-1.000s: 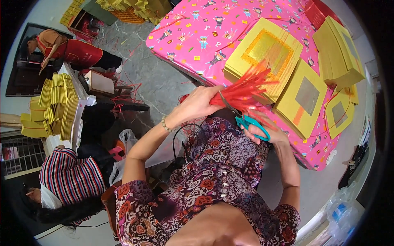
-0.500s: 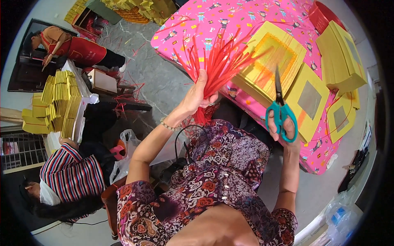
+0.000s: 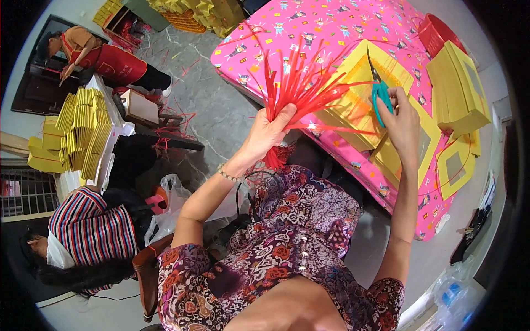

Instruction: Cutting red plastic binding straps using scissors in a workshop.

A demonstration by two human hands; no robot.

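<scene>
My left hand [image 3: 270, 129] grips a bundle of red plastic strips [image 3: 301, 83] by its middle. The strips fan out above the fist, and their short ends hang below it. In my right hand [image 3: 402, 121] is a pair of scissors [image 3: 380, 96] with teal handles, its dark blades pointing up and slightly left. The scissors stand right of the bundle; a few strips stretch sideways toward my right hand. Behind both lie yellow paper pieces [image 3: 353, 129] stacked on a pink patterned table cover [image 3: 248, 55].
A yellow folded stack [image 3: 455, 88] and a red basket [image 3: 436, 34] stand at the table's right end. At left, a person in a striped shirt [image 3: 94, 231] sits by piled yellow folders [image 3: 85, 132]. Another person in a red apron [image 3: 116, 66] stands farther back.
My right hand has moved up and turned, with the scissors now tilted upward. Some strips now reach out to the right. My left hand has shifted slightly, still gripping the bundle.
</scene>
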